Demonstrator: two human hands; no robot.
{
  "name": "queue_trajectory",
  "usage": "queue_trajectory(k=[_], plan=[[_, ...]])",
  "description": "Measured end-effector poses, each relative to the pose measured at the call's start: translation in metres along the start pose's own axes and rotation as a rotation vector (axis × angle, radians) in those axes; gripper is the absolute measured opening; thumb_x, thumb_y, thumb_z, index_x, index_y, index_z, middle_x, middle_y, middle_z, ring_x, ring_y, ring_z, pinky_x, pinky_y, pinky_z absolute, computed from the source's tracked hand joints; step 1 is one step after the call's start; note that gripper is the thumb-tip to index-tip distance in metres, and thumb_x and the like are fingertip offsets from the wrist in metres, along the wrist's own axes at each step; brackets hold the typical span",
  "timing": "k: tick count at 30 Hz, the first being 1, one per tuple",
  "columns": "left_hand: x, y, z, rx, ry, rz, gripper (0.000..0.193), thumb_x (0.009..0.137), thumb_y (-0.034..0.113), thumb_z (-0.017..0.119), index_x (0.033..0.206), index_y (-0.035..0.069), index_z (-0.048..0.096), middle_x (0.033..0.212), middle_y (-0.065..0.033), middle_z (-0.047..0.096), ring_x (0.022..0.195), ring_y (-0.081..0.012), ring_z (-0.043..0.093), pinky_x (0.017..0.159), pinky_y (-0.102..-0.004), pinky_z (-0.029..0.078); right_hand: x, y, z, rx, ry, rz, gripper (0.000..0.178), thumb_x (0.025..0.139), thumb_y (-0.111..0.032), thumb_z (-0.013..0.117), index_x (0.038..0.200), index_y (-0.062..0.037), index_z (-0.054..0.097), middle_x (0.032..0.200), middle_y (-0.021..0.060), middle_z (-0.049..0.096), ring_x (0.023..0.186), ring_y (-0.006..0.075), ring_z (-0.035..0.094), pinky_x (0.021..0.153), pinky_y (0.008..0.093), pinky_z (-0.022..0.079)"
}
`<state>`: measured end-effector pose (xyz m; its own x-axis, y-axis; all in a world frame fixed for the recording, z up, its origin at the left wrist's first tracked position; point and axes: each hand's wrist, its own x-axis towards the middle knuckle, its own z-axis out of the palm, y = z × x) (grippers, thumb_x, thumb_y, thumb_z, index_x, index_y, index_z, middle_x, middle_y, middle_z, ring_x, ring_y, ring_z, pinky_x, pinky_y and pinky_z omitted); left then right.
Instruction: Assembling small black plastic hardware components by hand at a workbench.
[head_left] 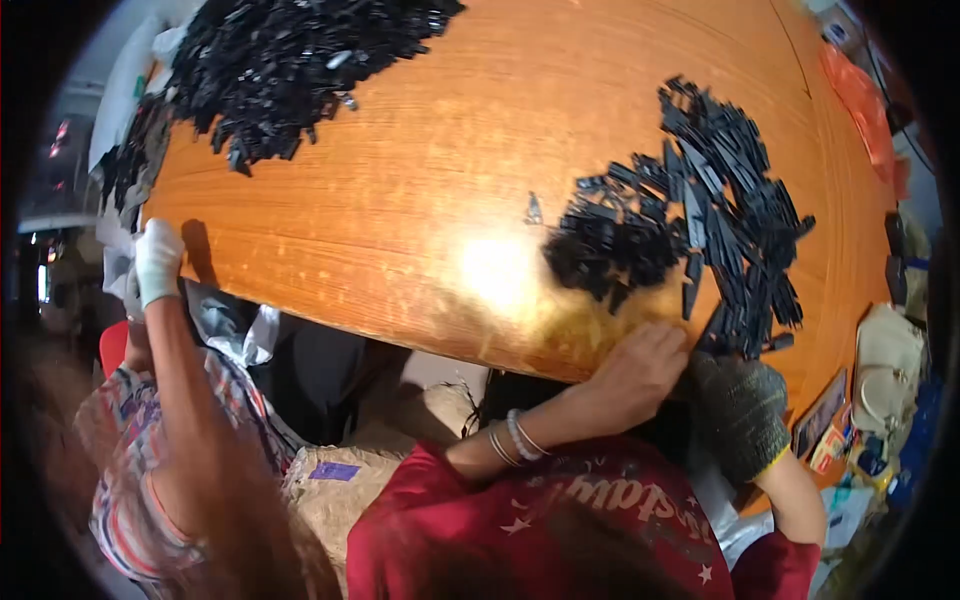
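Observation:
My left hand (640,372), bare, with a white beaded bracelet (518,432) and thin bangles at the wrist, hovers at the table's near edge. Its fingers are curled and pinched together; whatever they hold is too small or hidden to name. Close beside it, my right hand (742,408) wears a dark grey knit glove with a yellow cuff edge. It is closed at the near end of a pile of long, thin black pieces (740,220), its fingertips partly hidden. Left of that pile lies a heap of smaller black pieces (612,240), with one loose piece (534,208) apart from it.
A large mound of black pieces (290,75) covers the far left of the wooden table (430,220). At the left edge, a co-worker's white-gloved hand (158,262) handles dark material. A phone (822,412), a cream bag (888,365) and orange plastic (858,105) line the right side.

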<state>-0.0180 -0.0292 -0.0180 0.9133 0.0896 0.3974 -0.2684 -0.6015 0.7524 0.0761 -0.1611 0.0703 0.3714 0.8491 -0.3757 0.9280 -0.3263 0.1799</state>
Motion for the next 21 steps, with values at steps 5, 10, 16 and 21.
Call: queue_trajectory(k=[5,10,16,21], plan=[[-0.002,-0.003,0.006,0.069,0.127,0.059,0.018,0.068,0.004,0.06,0.085,-0.001,0.055,0.092,-0.0147,0.047,0.09,-0.0314,0.048,0.077,-0.0403,0.043,0.005,-0.001,-0.004,0.22,0.119,-0.066,0.011,0.082,-0.02,0.059,0.084,-0.0097,0.057,0.065,0.009,0.058,0.055,0.0267,0.061,0.046,0.0396,0.046],[0.001,-0.006,0.004,0.0,0.1,0.069,0.014,0.067,0.002,0.061,0.076,0.001,0.051,0.083,-0.0138,0.046,0.083,-0.0318,0.049,0.075,-0.0403,0.043,0.006,-0.004,-0.001,0.129,0.127,-0.048,0.016,0.083,-0.023,0.06,0.078,-0.0082,0.059,0.065,0.0111,0.06,0.058,0.0283,0.062,0.048,0.0406,0.047],[-0.011,-0.007,0.015,0.0,0.215,0.141,0.02,0.07,0.005,0.063,0.081,0.003,0.047,0.088,-0.0148,0.044,0.088,-0.0329,0.047,0.076,-0.042,0.043,-0.005,-0.007,-0.001,0.29,0.082,0.019,0.02,0.085,-0.027,0.061,0.086,-0.0067,0.063,0.072,0.0158,0.062,0.066,0.0361,0.061,0.057,0.046,0.047],[-0.021,0.009,-0.022,-0.312,0.013,-0.231,0.024,0.078,0.014,0.07,0.093,0.002,0.055,0.084,-0.013,0.057,0.082,-0.0313,0.059,0.074,-0.0391,0.048,-0.033,-0.021,-0.013,0.682,0.425,0.129,0.026,0.083,-0.02,0.068,0.106,-0.0065,0.067,0.096,0.0159,0.069,0.084,0.0336,0.067,0.07,0.042,0.052]])
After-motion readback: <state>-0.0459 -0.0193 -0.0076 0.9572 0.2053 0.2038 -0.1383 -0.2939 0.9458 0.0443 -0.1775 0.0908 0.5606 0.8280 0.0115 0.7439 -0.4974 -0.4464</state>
